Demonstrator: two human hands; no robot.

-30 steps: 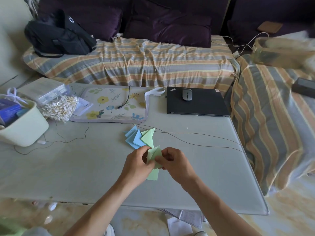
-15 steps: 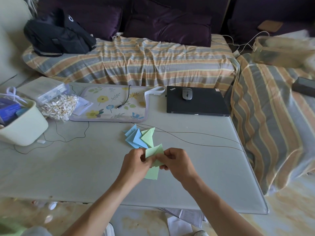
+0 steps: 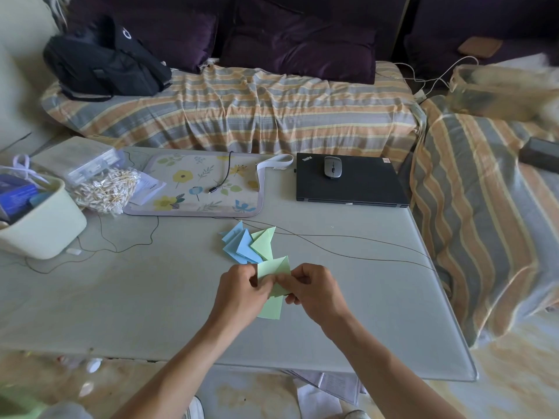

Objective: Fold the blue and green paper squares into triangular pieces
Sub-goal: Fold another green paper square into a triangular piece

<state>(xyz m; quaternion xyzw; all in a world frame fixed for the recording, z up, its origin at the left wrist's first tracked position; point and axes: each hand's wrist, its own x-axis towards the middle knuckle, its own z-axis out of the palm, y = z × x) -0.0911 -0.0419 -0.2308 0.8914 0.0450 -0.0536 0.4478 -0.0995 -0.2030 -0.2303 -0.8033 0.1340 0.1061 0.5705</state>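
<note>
Both hands meet over the table (image 3: 121,297) with a green paper piece (image 3: 273,269) caught between them; the left hand (image 3: 242,293) pinches its left edge with curled fingers, and the right hand (image 3: 314,290) pinches the right side, so the sheet stands lifted off the surface with its upper corner poking up above the knuckles; holding it raised like this, I judge, lets the thumbs run a crease without the tabletop in the way; just under the hands, toward the person, lies a flat green square (image 3: 270,309), partly hidden by the left hand, probably next in line; just beyond the fingertips sits the pile of folded blue pieces (image 3: 239,243) with a folded green triangle (image 3: 264,244) resting against its right side, set within easy reach yet out of the working spot; a thin black cable (image 3: 348,252) runs past the pile toward the right

Compared with a second ago, the held piece shows a broader, flatter face above the fingers, where earlier it was a narrower upright flap; the two hands have drawn closer, their fingertips now almost touching over the paper; the pile and the flat square lie as they did
</note>
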